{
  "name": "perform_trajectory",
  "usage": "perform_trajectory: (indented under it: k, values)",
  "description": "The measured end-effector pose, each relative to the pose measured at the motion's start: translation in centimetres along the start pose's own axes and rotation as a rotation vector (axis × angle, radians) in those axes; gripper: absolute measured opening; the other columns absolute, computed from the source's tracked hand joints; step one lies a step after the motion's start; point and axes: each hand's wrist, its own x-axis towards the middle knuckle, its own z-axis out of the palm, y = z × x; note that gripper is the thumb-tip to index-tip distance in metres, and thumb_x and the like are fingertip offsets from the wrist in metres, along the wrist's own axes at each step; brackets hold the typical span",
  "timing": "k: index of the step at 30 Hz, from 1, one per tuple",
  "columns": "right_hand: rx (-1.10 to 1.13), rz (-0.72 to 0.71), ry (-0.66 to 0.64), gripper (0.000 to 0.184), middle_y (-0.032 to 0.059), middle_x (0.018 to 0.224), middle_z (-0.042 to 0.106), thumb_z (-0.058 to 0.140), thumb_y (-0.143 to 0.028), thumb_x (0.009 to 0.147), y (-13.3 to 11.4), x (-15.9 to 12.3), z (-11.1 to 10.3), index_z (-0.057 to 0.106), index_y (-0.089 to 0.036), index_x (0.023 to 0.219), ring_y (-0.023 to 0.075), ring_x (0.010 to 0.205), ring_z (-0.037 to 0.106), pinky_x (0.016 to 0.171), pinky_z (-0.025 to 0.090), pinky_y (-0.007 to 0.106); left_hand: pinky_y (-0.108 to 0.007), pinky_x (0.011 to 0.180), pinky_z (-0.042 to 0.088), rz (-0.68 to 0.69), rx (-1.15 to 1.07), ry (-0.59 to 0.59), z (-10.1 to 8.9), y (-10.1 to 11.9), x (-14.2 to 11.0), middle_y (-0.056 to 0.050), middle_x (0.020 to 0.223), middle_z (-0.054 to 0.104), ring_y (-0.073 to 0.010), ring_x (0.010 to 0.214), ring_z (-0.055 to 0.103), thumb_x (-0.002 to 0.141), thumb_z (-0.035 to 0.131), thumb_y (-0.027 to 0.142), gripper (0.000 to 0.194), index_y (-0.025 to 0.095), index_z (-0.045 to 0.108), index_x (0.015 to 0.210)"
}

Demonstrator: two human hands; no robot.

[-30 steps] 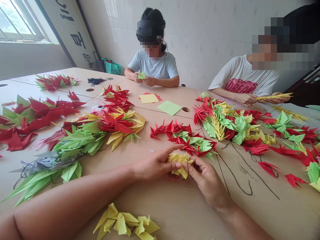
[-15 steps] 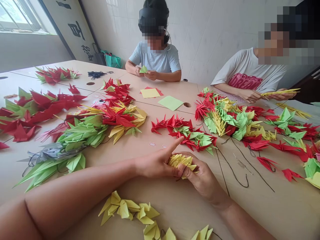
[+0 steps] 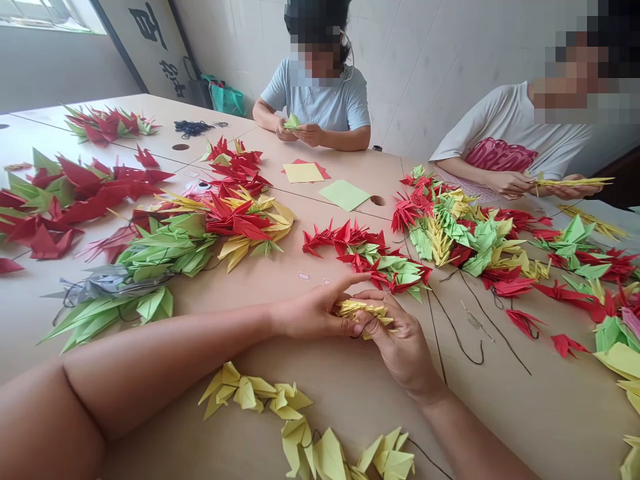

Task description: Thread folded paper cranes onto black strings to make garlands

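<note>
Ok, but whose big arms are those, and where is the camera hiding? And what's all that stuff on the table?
There's no robot here: those bare arms belong to a person. The camera is worn on that person's head, so every picture looks forward and down at the work. The left hand and right hand together hold a bundle of folded yellow paper. On the table, yellow folded pieces lie closest to us. Farther away are red-and-green folded paper and a flat green square. Two other people sit there too: one holds green paper, the other thin yellow pieces.
</note>
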Motion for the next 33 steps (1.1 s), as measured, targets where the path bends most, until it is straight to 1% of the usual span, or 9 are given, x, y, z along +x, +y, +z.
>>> perform_trajectory:
  k: [5, 10, 14, 19, 22, 25, 28, 31, 33]
  values:
    - [-0.014, -0.03, 0.018, 0.016, 0.0048, 0.098, 0.061, 0.057, -0.031, 0.088, 0.0, 0.1, 0.1, 0.07, -0.024, 0.091, 0.0189, 0.091, 0.06, 0.081, 0.05, 0.032, -0.028, 0.073, 0.047, -0.009, 0.107, -0.003, 0.0, 0.4, -0.1, 0.001, 0.081, 0.052, -0.0115, 0.075, 0.053, 0.085, 0.058, 0.029, 0.067, 0.024, 0.022, 0.141]
    - [-0.048, -0.019, 0.036, 0.015, 0.0062, 0.096, 0.062, 0.056, -0.03, 0.088, -0.1, 0.0, 0.1, 0.069, -0.022, 0.091, 0.0196, 0.09, 0.06, 0.078, 0.05, 0.032, -0.026, 0.067, 0.047, -0.029, 0.314, -0.02, 0.0, 1.2, -0.5, 0.0, 0.074, 0.055, -0.0128, 0.07, 0.055, 0.09, 0.051, 0.028, 0.065, 0.022, 0.016, 0.145]
    - [-0.06, -0.012, 0.025, 0.016, 0.0066, 0.094, 0.061, 0.055, -0.029, 0.089, -0.2, -0.1, 0.2, 0.07, -0.023, 0.089, 0.0202, 0.088, 0.059, 0.074, 0.052, 0.032, -0.026, 0.067, 0.049, 0.001, 0.362, -0.032, 0.0, 1.1, -0.7, -0.001, 0.074, 0.059, -0.0133, 0.07, 0.057, 0.091, 0.048, 0.029, 0.069, 0.024, 0.007, 0.147]
    - [-0.112, -0.091, 0.036, 0.016, 0.0059, 0.089, 0.061, 0.054, -0.023, 0.089, -0.7, -0.1, 0.2, 0.07, -0.023, 0.084, 0.02, 0.086, 0.059, 0.075, 0.05, 0.032, -0.026, 0.067, 0.049, -0.006, 0.392, -0.014, 0.1, 1.4, -0.9, -0.003, 0.077, 0.063, -0.0139, 0.071, 0.06, 0.09, 0.049, 0.029, 0.073, 0.024, 0.005, 0.148]
    - [-0.116, -0.123, 0.032, 0.015, 0.0059, 0.09, 0.061, 0.054, -0.02, 0.089, -0.9, -0.2, 0.1, 0.069, -0.023, 0.089, 0.0198, 0.085, 0.059, 0.075, 0.05, 0.031, -0.026, 0.067, 0.049, -0.034, 0.414, -0.012, 0.2, 1.6, -1.0, -0.003, 0.079, 0.065, -0.0146, 0.072, 0.061, 0.09, 0.049, 0.029, 0.074, 0.022, 0.004, 0.148]
    - [-0.103, -0.13, 0.0, 0.017, 0.0059, 0.092, 0.061, 0.055, -0.018, 0.088, -1.0, -0.3, 0.0, 0.069, -0.025, 0.095, 0.0201, 0.089, 0.059, 0.076, 0.05, 0.031, -0.025, 0.067, 0.048, -0.051, 0.528, 0.018, 0.1, 1.6, -1.1, -0.005, 0.083, 0.067, -0.0156, 0.073, 0.062, 0.088, 0.052, 0.033, 0.078, 0.021, 0.004, 0.148]
    - [-0.094, -0.122, -0.033, 0.021, 0.0052, 0.095, 0.062, 0.056, -0.017, 0.088, -1.0, -0.5, 0.0, 0.069, -0.028, 0.1, 0.0204, 0.093, 0.059, 0.078, 0.05, 0.031, -0.023, 0.065, 0.047, -0.024, 0.621, 0.013, -0.1, 1.5, -1.3, -0.005, 0.084, 0.068, -0.0159, 0.071, 0.064, 0.087, 0.054, 0.036, 0.08, 0.021, 0.004, 0.148]
    - [-0.087, -0.112, -0.049, 0.023, 0.0039, 0.095, 0.062, 0.056, -0.016, 0.087, -1.1, -0.7, -0.1, 0.068, -0.03, 0.102, 0.0198, 0.094, 0.058, 0.078, 0.05, 0.03, -0.021, 0.061, 0.045, -0.004, 0.656, -0.003, -0.1, 1.4, -1.5, -0.004, 0.079, 0.068, -0.0145, 0.064, 0.063, 0.088, 0.052, 0.038, 0.079, 0.019, 0.004, 0.148]
    - [-0.085, -0.108, -0.059, 0.024, 0.0035, 0.096, 0.062, 0.056, -0.016, 0.088, -1.1, -0.7, -0.1, 0.068, -0.031, 0.102, 0.0194, 0.093, 0.058, 0.077, 0.051, 0.029, -0.021, 0.061, 0.045, 0.004, 0.672, 0.009, -0.1, 1.4, -1.6, -0.004, 0.079, 0.068, -0.0142, 0.064, 0.064, 0.089, 0.051, 0.039, 0.077, 0.02, 0.005, 0.148]
